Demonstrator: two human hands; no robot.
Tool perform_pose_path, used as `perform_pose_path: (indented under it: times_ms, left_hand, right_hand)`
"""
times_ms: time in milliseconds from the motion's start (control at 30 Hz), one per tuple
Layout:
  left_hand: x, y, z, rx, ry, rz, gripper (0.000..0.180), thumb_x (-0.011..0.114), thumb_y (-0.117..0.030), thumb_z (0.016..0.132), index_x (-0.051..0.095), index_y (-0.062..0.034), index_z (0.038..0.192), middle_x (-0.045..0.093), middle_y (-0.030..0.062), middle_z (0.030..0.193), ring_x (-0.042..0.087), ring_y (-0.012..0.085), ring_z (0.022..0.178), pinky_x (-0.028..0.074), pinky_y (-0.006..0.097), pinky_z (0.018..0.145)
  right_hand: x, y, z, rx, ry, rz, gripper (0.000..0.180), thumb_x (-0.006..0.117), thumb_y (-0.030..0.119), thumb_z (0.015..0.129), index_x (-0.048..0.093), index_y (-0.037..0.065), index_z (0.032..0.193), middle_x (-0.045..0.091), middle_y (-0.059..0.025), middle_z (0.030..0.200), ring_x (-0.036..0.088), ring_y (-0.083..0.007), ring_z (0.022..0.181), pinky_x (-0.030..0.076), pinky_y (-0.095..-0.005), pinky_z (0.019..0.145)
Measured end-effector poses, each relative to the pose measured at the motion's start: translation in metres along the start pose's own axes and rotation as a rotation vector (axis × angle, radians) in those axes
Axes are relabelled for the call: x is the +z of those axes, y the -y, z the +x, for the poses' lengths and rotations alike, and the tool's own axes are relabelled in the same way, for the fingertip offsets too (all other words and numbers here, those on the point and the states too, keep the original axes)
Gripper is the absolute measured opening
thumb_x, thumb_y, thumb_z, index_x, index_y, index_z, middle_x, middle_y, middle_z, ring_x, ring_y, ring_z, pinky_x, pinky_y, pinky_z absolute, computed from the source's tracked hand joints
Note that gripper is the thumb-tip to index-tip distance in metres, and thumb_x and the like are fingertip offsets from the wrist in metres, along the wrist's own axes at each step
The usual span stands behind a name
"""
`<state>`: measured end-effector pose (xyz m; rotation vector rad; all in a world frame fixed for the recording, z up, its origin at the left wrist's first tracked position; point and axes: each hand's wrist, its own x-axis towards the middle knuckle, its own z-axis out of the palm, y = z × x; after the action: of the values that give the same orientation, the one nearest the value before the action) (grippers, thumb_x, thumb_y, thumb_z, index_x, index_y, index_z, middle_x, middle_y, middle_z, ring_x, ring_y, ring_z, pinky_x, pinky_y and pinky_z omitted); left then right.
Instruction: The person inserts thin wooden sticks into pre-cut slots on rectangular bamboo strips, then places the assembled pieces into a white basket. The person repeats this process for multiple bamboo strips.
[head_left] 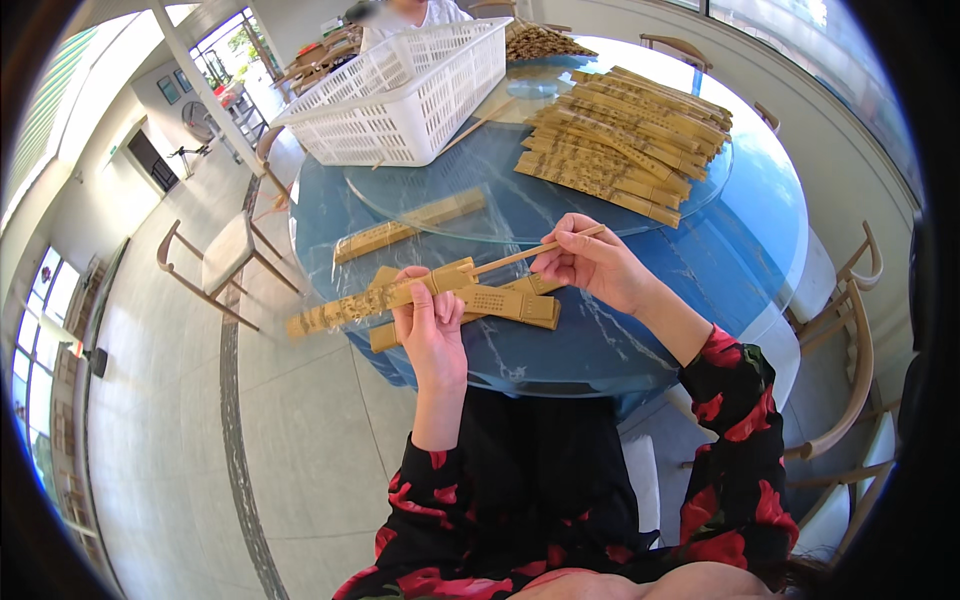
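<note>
My left hand (432, 322) is closed around a long gold-brown printed paper chopstick sleeve (374, 300), tilted up toward the right. Between the fingertips of my right hand (590, 262) is a pair of wooden chopsticks (515, 259); whether both sticks are there is hard to see. Their left end meets the sleeve's open right end, and I cannot tell how far inside they reach. Below my left hand, several more gold sleeves (520, 307) lie crossed on the blue marbled table (600, 350). Another stack of sleeves (410, 224) lies just beyond, on clear plastic.
A broad pile of gold sleeves (625, 140) covers the turntable at the right. A white slatted plastic basket (400, 115) stands far left, loose chopsticks (478, 128) beside it. Farther back are a heap of chopsticks (540, 42) and another person (415, 18). Wooden chairs (232, 255) surround the table.
</note>
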<state>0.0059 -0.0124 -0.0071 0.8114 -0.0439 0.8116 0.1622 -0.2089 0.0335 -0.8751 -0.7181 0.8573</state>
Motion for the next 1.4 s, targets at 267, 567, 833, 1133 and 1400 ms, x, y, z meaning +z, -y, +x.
perform_pose_path:
  times_ms: [267,567,833,1133,1400]
  left_hand:
    - [0.007,-0.005,0.0,-0.133,0.072,0.003,0.015,0.053,-0.019,0.11,0.053,-0.0079,0.121,0.039,-0.004,0.074,0.037,0.0069,0.065,0.033,0.025,0.061]
    - [-0.001,-0.01,0.004,-0.154,0.024,-0.154,0.016,0.051,-0.022,0.111,0.054,-0.0089,0.12,0.033,-0.0057,0.071,0.03,0.0059,0.062,0.028,0.024,0.058]
    - [0.007,-0.009,0.003,-0.177,0.065,0.132,0.018,0.052,-0.025,0.11,0.053,-0.0093,0.118,0.037,-0.0051,0.073,0.036,0.0069,0.064,0.032,0.025,0.061]
    - [0.003,-0.056,0.086,-0.067,-0.268,-0.181,0.036,0.04,-0.035,0.114,0.048,-0.0099,0.138,0.053,0.0042,0.098,0.048,0.0148,0.077,0.047,0.032,0.077]
    - [-0.017,-0.025,0.107,0.003,-0.116,-0.201,0.037,0.03,-0.034,0.116,0.048,-0.013,0.141,0.043,-0.003,0.084,0.035,0.0119,0.067,0.036,0.03,0.066]
  right_hand:
    - [0.039,-0.014,-0.001,-0.002,-0.035,-0.107,0.021,0.056,0.028,0.108,0.06,0.007,0.109,0.069,-0.0093,0.095,0.062,-0.0135,0.08,0.052,-0.0287,0.079]
    - [0.021,-0.007,-0.004,-0.011,0.082,-0.205,0.013,0.053,0.013,0.106,0.057,0.003,0.113,0.047,0.0029,0.08,0.04,-0.0075,0.069,0.033,-0.0236,0.064]
    - [0.037,-0.015,-0.007,0.145,0.126,-0.562,0.018,0.052,0.016,0.108,0.052,0.002,0.119,0.055,-0.0001,0.074,0.048,-0.0076,0.067,0.039,-0.0259,0.063]
    - [0.033,-0.019,-0.014,-0.141,0.072,-1.366,0.018,0.054,0.021,0.103,0.057,0.011,0.117,0.067,-0.0169,0.083,0.064,-0.0404,0.078,0.049,-0.0495,0.069]
    - [0.049,-0.027,-0.013,-0.141,0.065,-1.36,0.021,0.056,0.024,0.103,0.054,0.007,0.116,0.069,-0.0177,0.084,0.066,-0.0404,0.083,0.05,-0.0501,0.072]
